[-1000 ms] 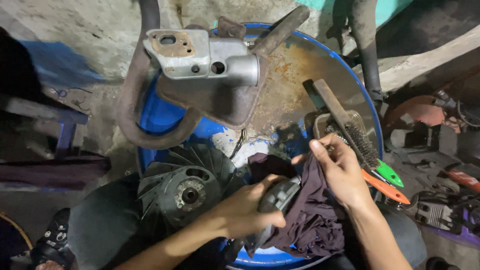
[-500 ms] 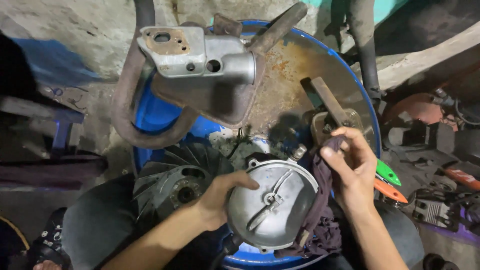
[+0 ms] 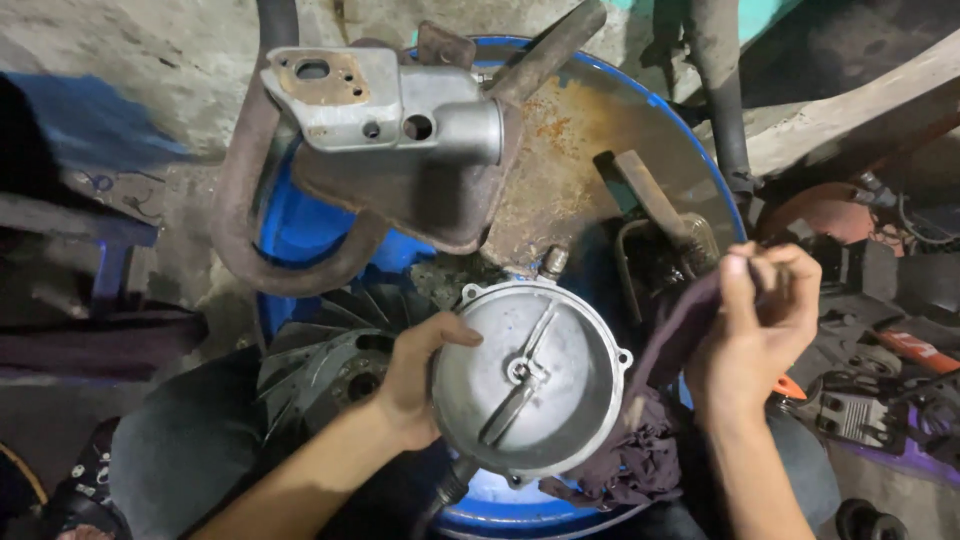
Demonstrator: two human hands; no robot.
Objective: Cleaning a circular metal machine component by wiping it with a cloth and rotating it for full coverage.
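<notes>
Over blue drum (image 3: 300, 225) | left hand (image 3: 415, 375) grips round cover (image 3: 530, 375) | right hand (image 3: 755, 320) clutches rag (image 3: 650, 440)

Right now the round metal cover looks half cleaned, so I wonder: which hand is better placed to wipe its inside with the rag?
The right hand, probably. It already grips the dark rag beside the round metal cover, while the left hand is busy holding the cover's rim.

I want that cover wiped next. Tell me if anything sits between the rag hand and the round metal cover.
Nothing visible does. The right hand holds the dark rag just right of the cover, with the rag hanging against the cover's right rim. The left hand grips the cover's left edge.
</notes>
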